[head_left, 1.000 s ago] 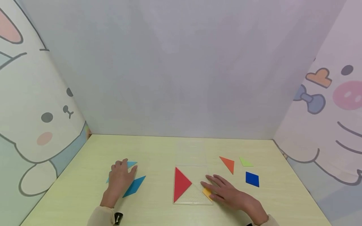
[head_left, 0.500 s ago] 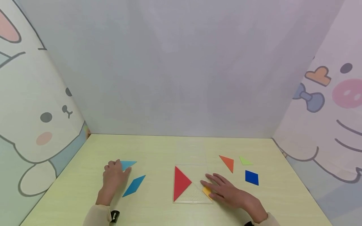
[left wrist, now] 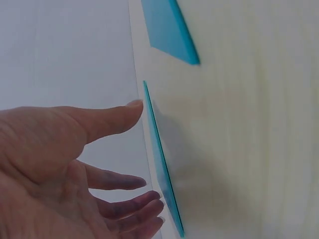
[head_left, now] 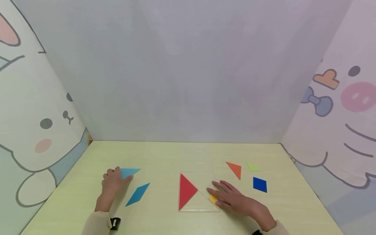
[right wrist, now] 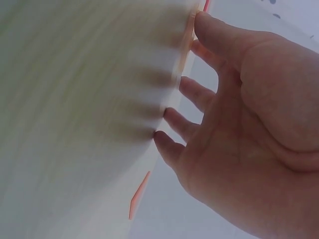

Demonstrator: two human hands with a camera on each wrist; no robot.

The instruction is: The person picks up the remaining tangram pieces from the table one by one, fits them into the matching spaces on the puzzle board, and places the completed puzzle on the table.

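On the table's left side my left hand is over a light blue triangle tile, covering its left part. In the left wrist view its thumb and fingers reach loosely to the tile without closing round it. Just right of that hand lies a blue parallelogram tile. My right hand rests with fingers spread at the right side of a clear square tray. Its fingers touch a yellow tile there and partly hide it. A red triangle lies along the tray's left side.
Right of the tray lie an orange triangle, a light green triangle and a dark blue four-sided tile. A faint transparent sheet lies behind the tray. A pale back wall and printed side panels surround the table.
My left hand has moved left, away from the blue parallelogram, and more of the light blue triangle shows. My right hand stays at the yellow tile.
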